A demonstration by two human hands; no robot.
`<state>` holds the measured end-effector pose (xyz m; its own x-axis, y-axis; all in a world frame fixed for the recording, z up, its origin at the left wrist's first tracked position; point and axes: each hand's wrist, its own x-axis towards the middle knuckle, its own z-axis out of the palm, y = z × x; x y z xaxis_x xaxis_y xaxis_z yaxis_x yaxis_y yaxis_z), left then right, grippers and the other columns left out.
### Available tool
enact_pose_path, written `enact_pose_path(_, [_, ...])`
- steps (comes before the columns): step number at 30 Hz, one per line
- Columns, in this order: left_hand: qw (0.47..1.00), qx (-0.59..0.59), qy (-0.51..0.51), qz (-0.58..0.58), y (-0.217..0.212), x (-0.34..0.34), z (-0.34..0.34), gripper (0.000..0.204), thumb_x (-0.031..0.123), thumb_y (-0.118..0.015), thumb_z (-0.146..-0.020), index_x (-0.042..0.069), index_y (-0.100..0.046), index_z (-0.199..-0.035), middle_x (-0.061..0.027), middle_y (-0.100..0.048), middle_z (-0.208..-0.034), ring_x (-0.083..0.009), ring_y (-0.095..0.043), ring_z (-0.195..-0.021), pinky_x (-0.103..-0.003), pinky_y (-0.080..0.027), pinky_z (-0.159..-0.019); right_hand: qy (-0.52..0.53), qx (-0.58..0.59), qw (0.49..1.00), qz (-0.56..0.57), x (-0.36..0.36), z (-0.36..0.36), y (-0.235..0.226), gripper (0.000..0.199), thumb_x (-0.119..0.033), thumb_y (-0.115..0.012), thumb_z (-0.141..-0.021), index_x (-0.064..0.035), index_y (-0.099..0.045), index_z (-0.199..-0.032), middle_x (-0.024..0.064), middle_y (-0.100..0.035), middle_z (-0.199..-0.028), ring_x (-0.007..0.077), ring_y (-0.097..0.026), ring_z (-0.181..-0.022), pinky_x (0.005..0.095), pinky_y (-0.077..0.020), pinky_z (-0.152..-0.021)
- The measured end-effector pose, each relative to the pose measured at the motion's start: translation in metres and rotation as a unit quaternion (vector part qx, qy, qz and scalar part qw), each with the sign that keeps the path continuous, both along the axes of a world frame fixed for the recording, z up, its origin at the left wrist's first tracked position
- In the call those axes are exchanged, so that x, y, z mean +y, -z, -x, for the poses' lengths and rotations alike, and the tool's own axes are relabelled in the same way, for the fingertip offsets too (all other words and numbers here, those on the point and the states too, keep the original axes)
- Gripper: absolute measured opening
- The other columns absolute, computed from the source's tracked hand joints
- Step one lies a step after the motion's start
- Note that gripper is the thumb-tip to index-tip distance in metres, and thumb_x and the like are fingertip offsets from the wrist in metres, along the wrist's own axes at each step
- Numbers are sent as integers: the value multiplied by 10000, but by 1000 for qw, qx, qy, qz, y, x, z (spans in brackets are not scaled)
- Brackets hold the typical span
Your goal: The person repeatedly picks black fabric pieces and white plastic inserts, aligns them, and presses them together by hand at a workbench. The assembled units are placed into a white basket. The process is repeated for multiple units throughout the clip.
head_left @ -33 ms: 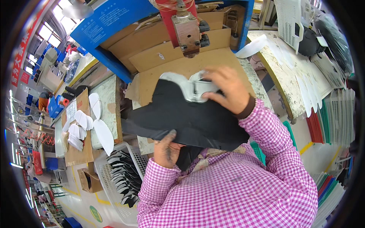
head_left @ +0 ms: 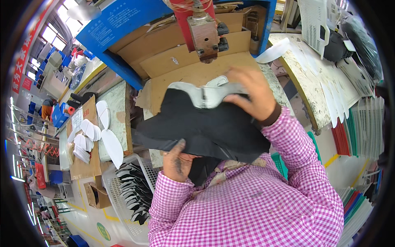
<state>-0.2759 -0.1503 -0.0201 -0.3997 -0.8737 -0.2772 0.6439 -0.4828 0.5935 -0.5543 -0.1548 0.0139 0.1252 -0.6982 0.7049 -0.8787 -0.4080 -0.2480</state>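
A large black fabric piece (head_left: 197, 127) with a curved light grey edging (head_left: 189, 91) spreads between my hands in front of my chest. My left hand (head_left: 179, 164) is closed on its lower edge, the thumb on top and the fingers underneath. Over the far right part of the edging is my right hand (head_left: 253, 92), thumb against the piece and fingers spread apart, blurred by motion. Behind the edging a small grey rounded part (head_left: 217, 81) sticks up. Another black part (head_left: 203, 169) hangs below the piece, mostly hidden.
A red press arm with a metal head (head_left: 205, 39) stands above the cardboard-lined bench, within a blue frame (head_left: 111, 26). White sole-shaped pieces (head_left: 112, 148) lie at left. Below them, a white basket (head_left: 111, 185) holds stacked black-and-grey pieces (head_left: 133, 191). A worn table (head_left: 312, 74) is at right.
The black piece has shifted slightly left and its grey edging lies flatter. My right hand has moved a little right, and its fingers have come off the small grey part behind the edging.
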Motion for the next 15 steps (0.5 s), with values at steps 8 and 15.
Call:
enact_pose_path(8, [993,108,-29,45,18,-53,7,260,62,-492,-906,-68,-525,-1129,-195,-637,-1064,-352,-659,-902,-459,-584,-746,-93,-762,555,-320,21,29,73,517,-335,-602,-897,-17,-460,-1279,109,-597,-1155,187,-616,-989,270,-513,-780])
enact_pose_path(15, [991,33,-116,51,17,-79,27,321,90,-557,-867,-28,-524,-1163,-160,-596,-1147,-317,-600,-1026,-466,-526,-865,-74,-736,632,-233,-3,21,49,382,-128,-648,-846,11,-530,-1182,101,-644,-1014,174,-648,-847,273,-543,-703])
